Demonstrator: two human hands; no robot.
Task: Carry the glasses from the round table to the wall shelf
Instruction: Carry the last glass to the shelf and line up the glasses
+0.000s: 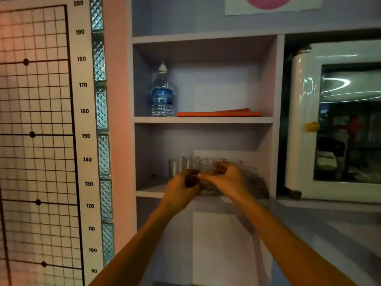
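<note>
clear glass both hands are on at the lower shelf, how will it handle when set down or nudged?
The glass looks rigid and brittle, so knocking it against the other glasses crowded behind could chip it. Its smooth clear wall is probably slippery, which may be why the left hand and right hand both grip it. Short and wide, it seems unlikely to tip.

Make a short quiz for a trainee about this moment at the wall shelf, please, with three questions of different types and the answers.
1. True or false: the water bottle stands in the same compartment as the glasses.
2. Multiple choice: the glass at the front is held by A) the left hand only, B) the right hand only, C) both hands.
3. Short answer: what lies flat beside the water bottle?

Key
1. False: the bottle is one compartment above the row of glasses.
2. C.
3. An orange folder.
</note>
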